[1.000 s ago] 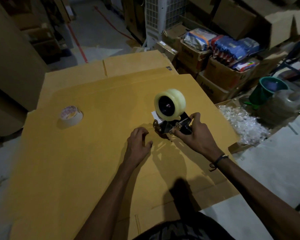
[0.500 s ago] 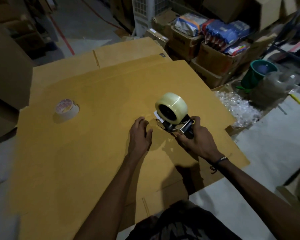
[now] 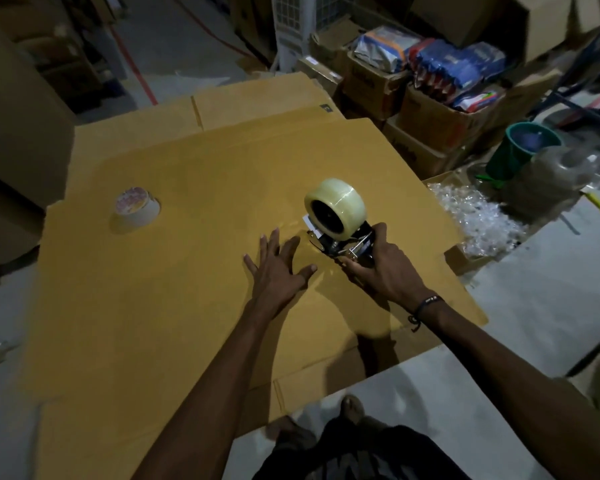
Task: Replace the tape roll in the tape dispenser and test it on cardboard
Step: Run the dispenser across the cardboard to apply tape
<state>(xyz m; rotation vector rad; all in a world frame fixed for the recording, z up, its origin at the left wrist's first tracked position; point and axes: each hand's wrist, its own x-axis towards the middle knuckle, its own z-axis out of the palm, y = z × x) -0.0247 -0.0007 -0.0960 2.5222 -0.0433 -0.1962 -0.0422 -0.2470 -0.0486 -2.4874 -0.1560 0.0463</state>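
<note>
Black-and-metal handheld tape dispenser point(image 3: 347, 242) with clear glossy tape roll point(image 3: 335, 207) mounted, resting on flat brown cardboard sheet point(image 3: 187, 271). Right hand point(image 3: 383, 268) gripping dispenser handle. Left hand point(image 3: 278, 268) flat, fingers spread, pressing cardboard just beside dispenser. Spent white tape core point(image 3: 136, 209) well apart, left.

Dispenser point(image 3: 343, 242) handle hidden under right hand point(image 3: 383, 271).

Dim storeroom, grey concrete floor point(image 3: 174, 39) with red line point(image 3: 136, 72) at 11 o'clock, stacked cartons point(image 3: 426, 109) of packets at 1 o'clock, green bucket point(image 3: 520, 147) at 2 o'clock, brown boxes point(image 3: 14, 109) at 9 o'clock
</note>
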